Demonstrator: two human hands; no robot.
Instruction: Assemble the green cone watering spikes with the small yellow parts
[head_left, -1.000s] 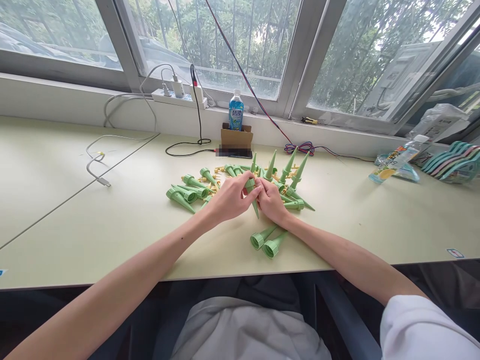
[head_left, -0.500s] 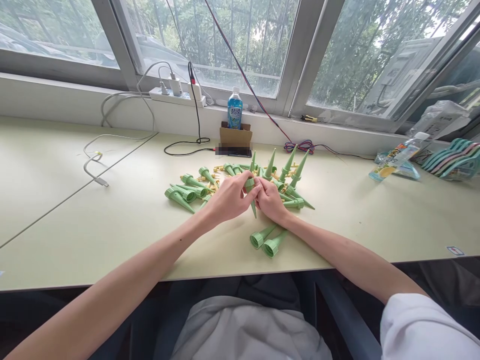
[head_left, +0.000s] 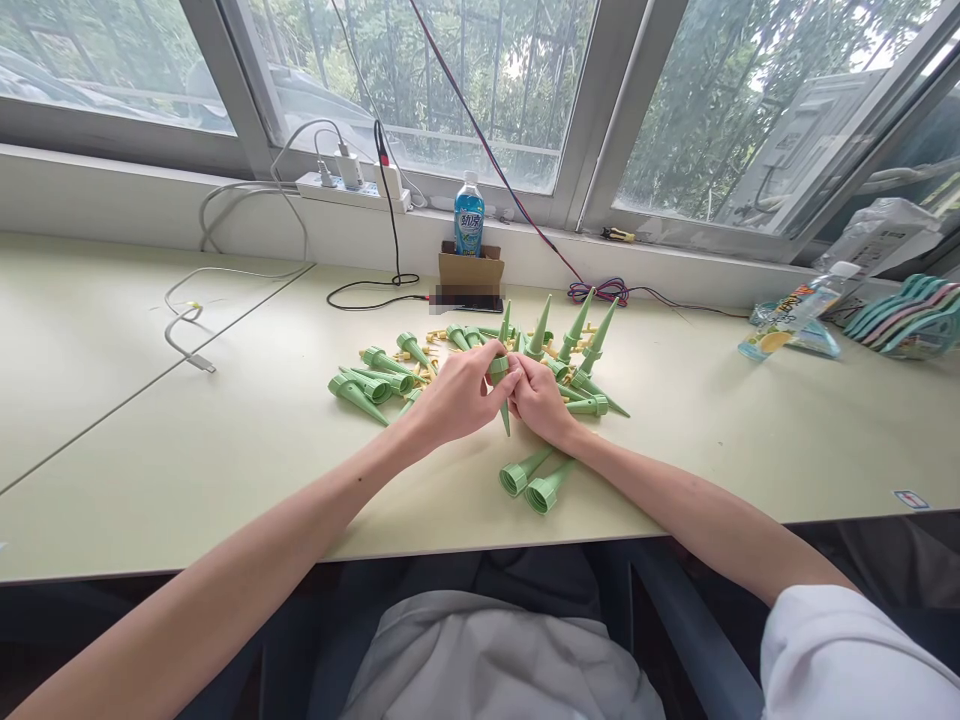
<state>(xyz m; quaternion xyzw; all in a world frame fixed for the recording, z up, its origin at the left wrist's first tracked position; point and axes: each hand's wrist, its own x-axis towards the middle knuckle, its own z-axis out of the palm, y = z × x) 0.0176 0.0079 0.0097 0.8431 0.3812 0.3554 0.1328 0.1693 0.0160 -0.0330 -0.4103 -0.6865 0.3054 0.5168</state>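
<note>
My left hand (head_left: 466,392) is closed around a green cone-shaped piece (head_left: 498,370), whose pointed tip sticks out below the fingers. My right hand (head_left: 538,398) presses against the same piece from the right, fingers pinched; what its fingertips hold is hidden. Around both hands lie several green cones, such as one at the left (head_left: 360,398) and one at the right (head_left: 589,406). Several others stand upright behind, one of them a tall cone (head_left: 598,340). Small yellow parts (head_left: 429,362) are scattered among them. Nearer the table's front edge lie two green cones (head_left: 543,493) with threaded openings facing me.
Behind the pieces, a phone (head_left: 480,304) leans by a cardboard box (head_left: 471,270) with a blue bottle (head_left: 469,220). Cables (head_left: 187,320) run over the pale table (head_left: 247,470). At right are another bottle (head_left: 799,312) and colored hangers (head_left: 904,318).
</note>
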